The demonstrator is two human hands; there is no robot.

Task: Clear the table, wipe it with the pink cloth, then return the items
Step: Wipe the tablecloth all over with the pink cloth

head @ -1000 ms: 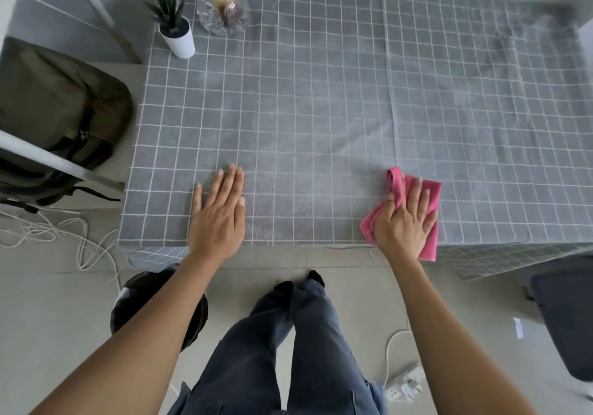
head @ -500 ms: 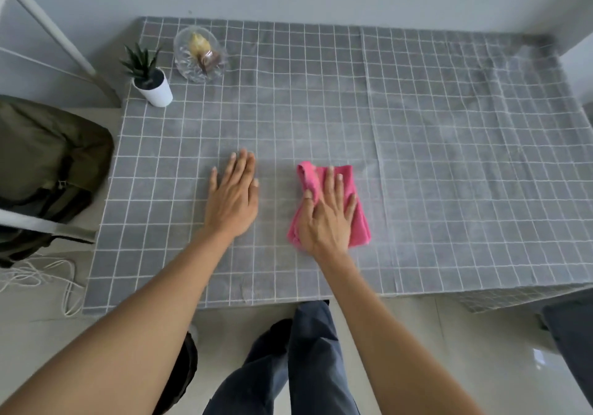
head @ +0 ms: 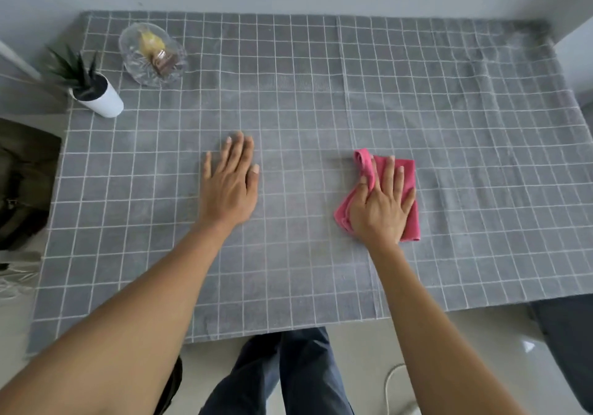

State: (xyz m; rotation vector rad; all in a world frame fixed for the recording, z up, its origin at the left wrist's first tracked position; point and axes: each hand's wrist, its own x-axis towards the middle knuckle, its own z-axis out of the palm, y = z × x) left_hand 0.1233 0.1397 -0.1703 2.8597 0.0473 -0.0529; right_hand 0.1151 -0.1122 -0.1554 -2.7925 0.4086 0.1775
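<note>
Currently, the right hand [head: 382, 209] presses flat, fingers spread, on the soft, limp pink cloth [head: 407, 196] mid-table [head: 481, 158]; the left hand [head: 229, 186] rests open alongside, holding nothing.

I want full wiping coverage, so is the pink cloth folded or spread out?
Folded: the pink cloth lies as a compact pad under the right hand, one edge bunched.

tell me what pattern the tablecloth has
The tablecloth is grey with a grid of thin white lines, plain in the head view.
</note>
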